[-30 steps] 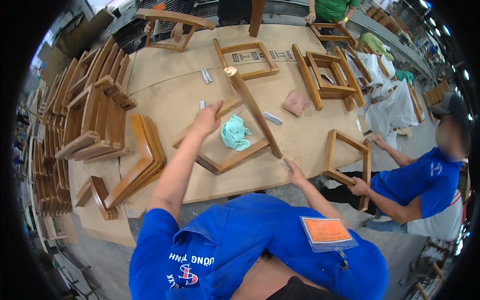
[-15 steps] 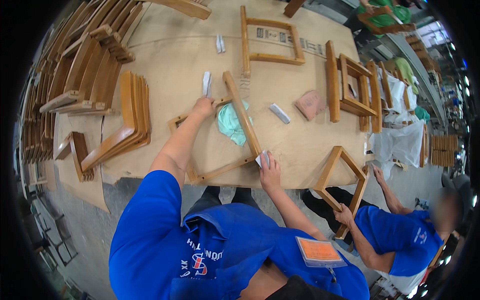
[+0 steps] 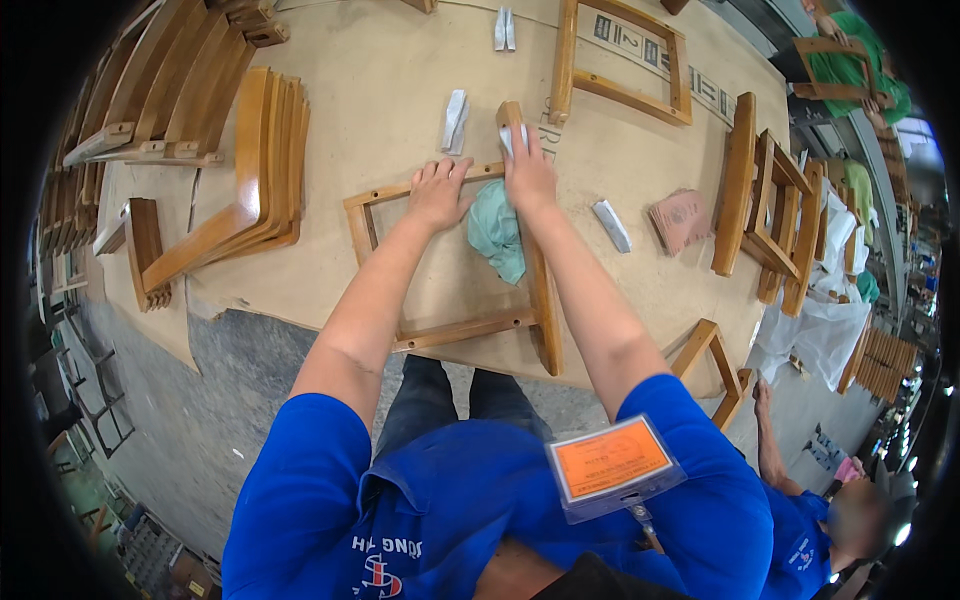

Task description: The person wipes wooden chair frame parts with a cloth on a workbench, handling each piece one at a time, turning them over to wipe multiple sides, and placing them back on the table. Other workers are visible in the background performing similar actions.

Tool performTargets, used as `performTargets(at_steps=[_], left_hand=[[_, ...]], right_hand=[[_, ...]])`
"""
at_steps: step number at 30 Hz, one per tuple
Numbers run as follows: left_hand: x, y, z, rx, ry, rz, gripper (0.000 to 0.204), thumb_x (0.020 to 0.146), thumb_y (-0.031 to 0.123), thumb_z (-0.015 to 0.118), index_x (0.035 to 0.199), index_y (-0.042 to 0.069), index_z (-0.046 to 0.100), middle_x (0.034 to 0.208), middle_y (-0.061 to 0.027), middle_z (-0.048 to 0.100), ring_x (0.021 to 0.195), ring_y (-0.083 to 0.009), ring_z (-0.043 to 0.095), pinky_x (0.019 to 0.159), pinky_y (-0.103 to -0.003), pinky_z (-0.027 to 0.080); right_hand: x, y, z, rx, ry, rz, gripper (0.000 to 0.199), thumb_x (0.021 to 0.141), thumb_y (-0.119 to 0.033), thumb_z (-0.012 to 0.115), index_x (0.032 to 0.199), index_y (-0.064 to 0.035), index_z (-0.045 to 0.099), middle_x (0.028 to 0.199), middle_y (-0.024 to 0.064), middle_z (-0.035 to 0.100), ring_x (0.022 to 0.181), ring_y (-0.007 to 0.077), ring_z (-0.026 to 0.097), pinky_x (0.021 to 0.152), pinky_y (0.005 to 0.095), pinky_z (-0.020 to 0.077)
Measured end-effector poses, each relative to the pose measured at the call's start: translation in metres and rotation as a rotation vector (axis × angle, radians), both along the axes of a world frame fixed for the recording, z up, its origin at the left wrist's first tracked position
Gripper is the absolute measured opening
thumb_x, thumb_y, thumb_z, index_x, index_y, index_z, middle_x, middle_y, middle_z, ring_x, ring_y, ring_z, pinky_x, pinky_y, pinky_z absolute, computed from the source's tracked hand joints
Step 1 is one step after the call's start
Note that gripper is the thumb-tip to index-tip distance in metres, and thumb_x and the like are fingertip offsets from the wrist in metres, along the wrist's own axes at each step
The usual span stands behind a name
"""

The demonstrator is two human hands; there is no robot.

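A wooden frame (image 3: 468, 327) lies on the table before me, its thick right-hand post reaching toward me. Over its far rail my left hand (image 3: 438, 198) is closed, fingers on the far side and thumb on the near side. My right hand (image 3: 530, 180) is at the post's far end, closed on a white folded pad (image 3: 514, 138) pressed against the wood; most of the pad is hidden. Inside the frame, beside the post, lies a crumpled green cloth (image 3: 495, 235). Just beyond my left hand rests another white folded strip (image 3: 455, 122).
Stacked curved wooden parts (image 3: 262, 170) stand at the left. On the right are a white strip (image 3: 612, 226), a reddish pad (image 3: 680, 220) and upright wooden frames (image 3: 770, 205). Another frame (image 3: 630, 60) lies at the back. A co-worker (image 3: 800, 530) is at the lower right.
My right hand has moved with the white pad from the post's near end to its far end. My left hand has shifted slightly on the far rail. The view has shifted.
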State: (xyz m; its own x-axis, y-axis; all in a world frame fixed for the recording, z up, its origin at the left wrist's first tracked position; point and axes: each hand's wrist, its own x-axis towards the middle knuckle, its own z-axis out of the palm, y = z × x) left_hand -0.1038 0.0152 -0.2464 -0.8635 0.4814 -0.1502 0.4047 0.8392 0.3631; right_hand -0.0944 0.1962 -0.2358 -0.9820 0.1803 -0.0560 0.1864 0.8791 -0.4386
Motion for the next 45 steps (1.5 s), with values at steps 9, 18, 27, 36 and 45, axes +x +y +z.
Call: performTargets(at_steps=[9,18,27,36,45], left_hand=[[-0.001,-0.003,0.002,0.078,0.006,0.0,0.069,0.076,0.034,0.07,0.137,0.019,0.041,0.12,-0.0082,0.049,0.115,-0.0284,0.044,0.096,-0.044,0.033],[0.004,-0.007,0.003,0.149,0.006,0.015,0.076,0.071,0.036,0.074,0.137,0.017,0.042,0.12,-0.0078,0.049,0.115,-0.0275,0.044,0.098,-0.043,0.033],[0.001,-0.007,0.007,0.12,-0.073,0.022,0.077,0.072,0.037,0.073,0.138,0.015,0.041,0.125,-0.01,0.048,0.12,-0.0287,0.042,0.103,-0.044,0.03],[-0.003,-0.002,0.022,0.06,-0.08,-0.002,0.083,0.067,0.037,0.078,0.138,0.017,0.041,0.128,-0.01,0.046,0.12,-0.0312,0.041,0.103,-0.046,0.029],[-0.001,0.001,0.01,0.076,-0.01,-0.024,0.082,0.065,0.036,0.076,0.136,0.016,0.041,0.124,-0.0095,0.048,0.12,-0.0301,0.042,0.103,-0.046,0.029]], right_hand=[[0.121,-0.004,0.012,0.018,0.048,0.024,0.053,0.09,-0.024,0.056,0.141,-0.0267,0.042,0.146,0.0194,0.033,0.114,0.0426,0.047,0.096,0.0503,0.0392],[0.027,0.0,-0.009,-0.096,0.016,-0.101,0.054,0.094,-0.02,0.045,0.146,-0.0132,0.031,0.12,0.0255,0.05,0.105,0.0428,0.052,0.089,0.05,0.042],[0.107,-0.001,0.012,-0.041,-0.048,-0.053,0.062,0.092,-0.022,0.053,0.146,-0.0059,0.027,0.106,0.0257,0.049,0.093,0.0419,0.054,0.08,0.0461,0.0461],[0.12,-0.012,0.025,0.091,-0.113,-0.06,0.073,0.083,-0.024,0.064,0.146,-0.013,0.029,0.148,0.0218,0.028,0.123,0.045,0.04,0.096,0.0494,0.0411],[0.025,-0.001,0.021,0.174,-0.083,0.096,0.058,0.088,-0.026,0.056,0.143,-0.0221,0.038,0.154,-0.0058,0.026,0.134,0.0387,0.029,0.095,0.0602,0.0381]])
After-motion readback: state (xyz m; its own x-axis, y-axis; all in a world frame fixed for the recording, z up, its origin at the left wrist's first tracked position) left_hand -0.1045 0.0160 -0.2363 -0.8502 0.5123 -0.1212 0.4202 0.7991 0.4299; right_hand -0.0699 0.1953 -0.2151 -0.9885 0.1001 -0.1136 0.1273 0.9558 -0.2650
